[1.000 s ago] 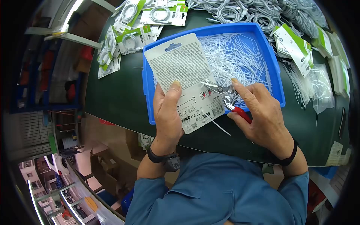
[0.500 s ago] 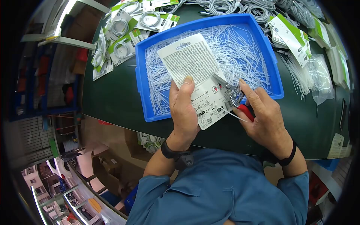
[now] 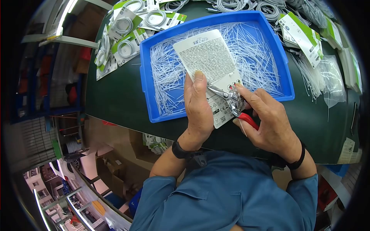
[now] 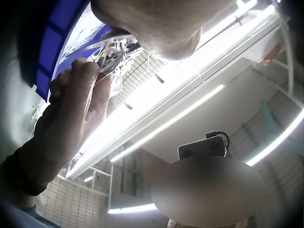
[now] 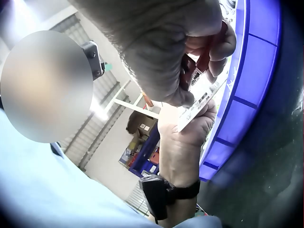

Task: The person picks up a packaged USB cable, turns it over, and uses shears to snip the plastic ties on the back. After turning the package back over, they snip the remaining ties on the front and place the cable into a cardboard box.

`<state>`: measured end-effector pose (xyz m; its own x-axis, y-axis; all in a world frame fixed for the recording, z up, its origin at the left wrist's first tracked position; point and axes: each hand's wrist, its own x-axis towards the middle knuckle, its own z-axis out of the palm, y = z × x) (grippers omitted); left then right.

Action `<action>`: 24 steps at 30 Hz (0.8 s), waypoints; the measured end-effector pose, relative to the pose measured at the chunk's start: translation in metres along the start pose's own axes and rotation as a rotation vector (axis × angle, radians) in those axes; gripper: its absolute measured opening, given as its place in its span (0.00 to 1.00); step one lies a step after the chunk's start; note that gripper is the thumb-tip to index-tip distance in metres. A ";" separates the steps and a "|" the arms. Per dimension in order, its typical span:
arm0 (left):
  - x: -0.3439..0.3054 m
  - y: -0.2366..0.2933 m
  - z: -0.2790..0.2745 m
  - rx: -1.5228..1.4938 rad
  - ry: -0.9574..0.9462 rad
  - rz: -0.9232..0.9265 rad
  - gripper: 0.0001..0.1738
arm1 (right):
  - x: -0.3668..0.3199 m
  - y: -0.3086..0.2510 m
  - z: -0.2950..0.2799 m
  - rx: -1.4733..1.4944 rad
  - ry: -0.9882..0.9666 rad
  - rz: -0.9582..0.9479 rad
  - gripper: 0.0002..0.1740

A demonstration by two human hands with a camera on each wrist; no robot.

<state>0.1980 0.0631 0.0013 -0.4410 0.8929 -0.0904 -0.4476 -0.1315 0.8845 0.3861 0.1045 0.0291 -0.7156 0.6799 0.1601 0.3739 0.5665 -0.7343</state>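
My left hand (image 3: pixel 198 106) grips a white printed packaging card (image 3: pixel 208 57) by its left edge, thumb on the face with the text. The card is tilted over the blue tray (image 3: pixel 145 77). My right hand (image 3: pixel 271 123) holds red-handled pruning shears (image 3: pixel 233 101), their metal blades lying across the card's lower half. The blade tips reach the card's left edge, close to my left palm. A thin white strip (image 3: pixel 242 128) shows beside my right thumb. In the right wrist view, the red handles (image 5: pixel 204 57) sit inside my curled fingers, above the card (image 5: pixel 194 110).
Many thin white plastic strips (image 3: pixel 165 81) fill the tray. Carded cables (image 3: pixel 125 48) lie at the far left, coiled grey cables (image 3: pixel 266 11) at the back. On the right are green-and-white cards (image 3: pixel 304 38), a bundle of white ties (image 3: pixel 308 77) and a clear bag (image 3: pixel 333 84).
My left hand and the card have moved right. The shears' blades have shifted left across the card, from its right side to its left edge. The white strip now shows less.
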 end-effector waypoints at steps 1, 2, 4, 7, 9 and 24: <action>0.000 0.001 0.001 0.005 0.005 0.001 0.28 | 0.001 0.000 0.001 -0.014 0.004 -0.009 0.43; 0.000 0.002 0.002 0.010 0.008 0.001 0.28 | 0.001 0.001 0.002 -0.028 0.010 -0.017 0.43; 0.000 0.001 0.004 0.012 0.020 -0.003 0.28 | 0.001 0.003 0.006 -0.086 0.054 -0.062 0.43; 0.004 0.000 0.004 0.017 0.039 -0.007 0.28 | 0.000 0.005 0.010 -0.118 0.075 -0.079 0.44; 0.005 0.000 0.005 0.033 0.035 -0.013 0.28 | -0.001 0.008 0.012 -0.099 0.078 -0.069 0.44; 0.022 0.027 -0.020 -0.337 0.022 -0.074 0.34 | -0.011 0.009 -0.005 -0.098 -0.001 -0.001 0.46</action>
<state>0.1604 0.0704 0.0140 -0.4126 0.8964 -0.1622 -0.7094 -0.2045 0.6745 0.4004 0.1043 0.0234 -0.7164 0.6789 0.1606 0.4290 0.6102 -0.6661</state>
